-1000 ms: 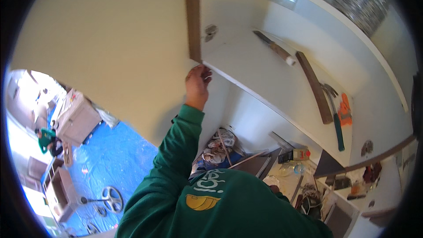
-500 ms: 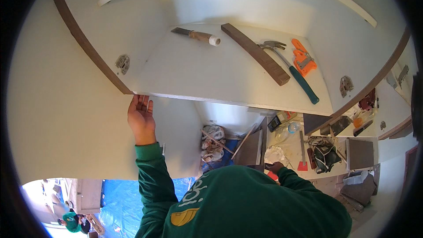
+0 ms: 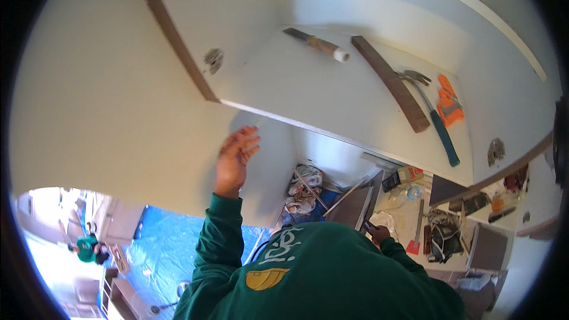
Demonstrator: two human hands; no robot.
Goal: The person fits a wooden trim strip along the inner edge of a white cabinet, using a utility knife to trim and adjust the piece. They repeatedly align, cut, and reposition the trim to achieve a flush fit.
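Note:
My left hand (image 3: pixel 236 157) is raised beside the beige panel (image 3: pixel 106 112), below the white shelf's front edge (image 3: pixel 284 122), fingers apart and empty. My right hand (image 3: pixel 379 232), low and partly behind my green-sleeved body, has closed fingers round a small dark object I cannot make out. On the shelf lie a wooden-handled chisel (image 3: pixel 323 47), a brown wooden batten (image 3: pixel 388 80), a claw hammer (image 3: pixel 444 136) with a green handle and an orange tool (image 3: pixel 449 106). Metal hinge plates (image 3: pixel 213 59) are on the cabinet sides.
Below, a worktop (image 3: pixel 409 219) holds bottles, a red scraper (image 3: pixel 414 246) and a dark bag (image 3: pixel 443 237). Rags (image 3: pixel 302 195) and boards lie in the corner. A co-worker (image 3: pixel 88 249) in green is at the lower left near a blue floor sheet (image 3: pixel 160 243) and furniture.
My left hand has come off the shelf's edge and sits a little below it, fingers loosely spread. The view has shifted, bringing more of the cabinet and my right hand into sight since one second ago.

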